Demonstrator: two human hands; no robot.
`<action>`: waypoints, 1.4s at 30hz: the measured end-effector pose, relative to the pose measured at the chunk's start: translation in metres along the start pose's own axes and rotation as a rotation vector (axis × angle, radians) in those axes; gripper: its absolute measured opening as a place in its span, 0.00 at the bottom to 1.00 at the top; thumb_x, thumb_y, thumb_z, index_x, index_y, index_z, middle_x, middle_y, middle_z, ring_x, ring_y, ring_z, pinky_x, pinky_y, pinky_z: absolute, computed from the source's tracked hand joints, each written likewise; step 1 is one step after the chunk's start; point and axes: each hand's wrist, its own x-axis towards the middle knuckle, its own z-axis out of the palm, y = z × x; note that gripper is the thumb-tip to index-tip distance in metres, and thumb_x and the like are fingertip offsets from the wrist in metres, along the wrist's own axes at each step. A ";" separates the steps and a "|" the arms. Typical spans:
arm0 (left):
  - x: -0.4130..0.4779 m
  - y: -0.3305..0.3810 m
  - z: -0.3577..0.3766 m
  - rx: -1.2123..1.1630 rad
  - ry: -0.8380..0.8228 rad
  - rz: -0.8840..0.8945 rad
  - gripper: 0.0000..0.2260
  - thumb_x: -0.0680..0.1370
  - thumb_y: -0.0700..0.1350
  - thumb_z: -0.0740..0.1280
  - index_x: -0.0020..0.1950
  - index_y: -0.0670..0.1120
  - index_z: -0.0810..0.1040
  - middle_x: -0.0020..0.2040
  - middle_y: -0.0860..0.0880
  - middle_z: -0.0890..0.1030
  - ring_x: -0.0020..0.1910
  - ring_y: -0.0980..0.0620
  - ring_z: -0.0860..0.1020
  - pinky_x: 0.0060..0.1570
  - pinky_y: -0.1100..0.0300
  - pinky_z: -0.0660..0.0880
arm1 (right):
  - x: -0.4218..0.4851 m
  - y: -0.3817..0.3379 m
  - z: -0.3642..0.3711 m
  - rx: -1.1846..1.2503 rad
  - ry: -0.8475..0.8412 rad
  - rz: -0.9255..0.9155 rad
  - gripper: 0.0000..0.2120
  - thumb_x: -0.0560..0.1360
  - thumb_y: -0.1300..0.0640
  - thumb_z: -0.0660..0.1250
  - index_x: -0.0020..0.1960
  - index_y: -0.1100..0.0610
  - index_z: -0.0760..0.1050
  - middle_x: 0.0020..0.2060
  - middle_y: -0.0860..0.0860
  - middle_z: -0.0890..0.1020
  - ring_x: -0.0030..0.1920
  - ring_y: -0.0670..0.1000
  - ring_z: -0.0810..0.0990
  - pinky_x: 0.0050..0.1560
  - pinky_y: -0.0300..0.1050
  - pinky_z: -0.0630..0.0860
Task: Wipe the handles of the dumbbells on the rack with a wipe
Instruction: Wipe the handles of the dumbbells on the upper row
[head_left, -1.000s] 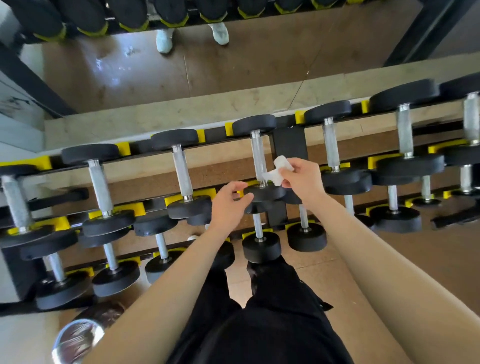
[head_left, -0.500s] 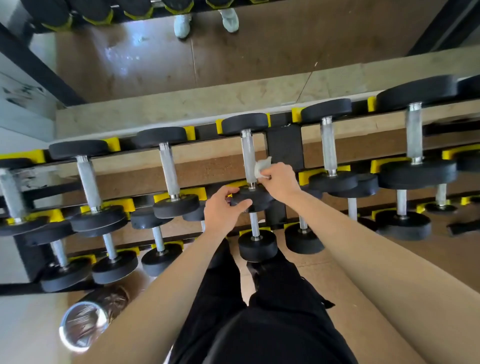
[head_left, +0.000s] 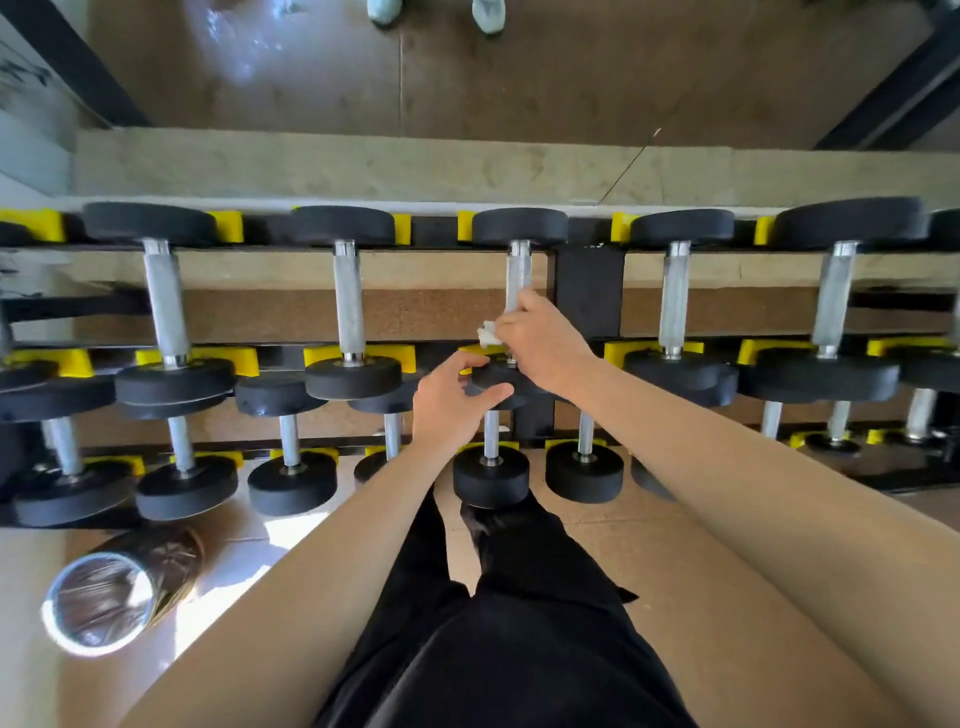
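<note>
A black rack (head_left: 587, 291) with yellow cradles holds rows of black-headed dumbbells with silver knurled handles. My right hand (head_left: 540, 343) wraps the lower part of the middle top-row dumbbell's handle (head_left: 518, 275), with a crumpled white wipe (head_left: 488, 335) bunched in the grip and sticking out to the left. My left hand (head_left: 449, 400) grips the near black head (head_left: 493, 376) of that same dumbbell, thumb on its front edge and fingers over its top. The lower half of the handle is hidden by my right hand.
More dumbbells sit on either side on the top row and on two lower rows. A round bin lined with a clear bag (head_left: 104, 597) stands on the floor at lower left. My black trousers fill the bottom centre. Someone's pale shoes (head_left: 436, 10) show beyond the rack.
My right hand brought the wipe from beside the handle onto it and now wraps it lower down. My left hand stayed on the near head. The camera view shifted right and closer.
</note>
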 end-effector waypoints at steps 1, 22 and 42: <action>0.000 -0.001 0.000 -0.001 0.003 0.003 0.22 0.72 0.58 0.76 0.64 0.56 0.78 0.58 0.59 0.80 0.57 0.55 0.80 0.57 0.56 0.78 | -0.008 -0.002 -0.002 0.034 -0.006 -0.005 0.03 0.77 0.57 0.69 0.48 0.55 0.81 0.41 0.48 0.83 0.41 0.51 0.68 0.52 0.46 0.70; 0.005 0.000 -0.005 0.068 -0.046 0.004 0.21 0.71 0.61 0.75 0.61 0.59 0.77 0.59 0.60 0.79 0.59 0.56 0.76 0.56 0.56 0.77 | -0.041 -0.002 0.009 0.892 0.183 0.660 0.09 0.80 0.62 0.65 0.54 0.59 0.84 0.49 0.55 0.85 0.49 0.52 0.81 0.48 0.41 0.73; 0.019 0.059 -0.039 -0.389 -0.176 0.019 0.04 0.79 0.41 0.71 0.48 0.49 0.83 0.47 0.49 0.86 0.49 0.51 0.83 0.54 0.55 0.80 | -0.063 0.020 0.002 1.880 0.192 0.612 0.12 0.75 0.59 0.74 0.36 0.53 0.74 0.33 0.48 0.78 0.39 0.52 0.74 0.40 0.44 0.72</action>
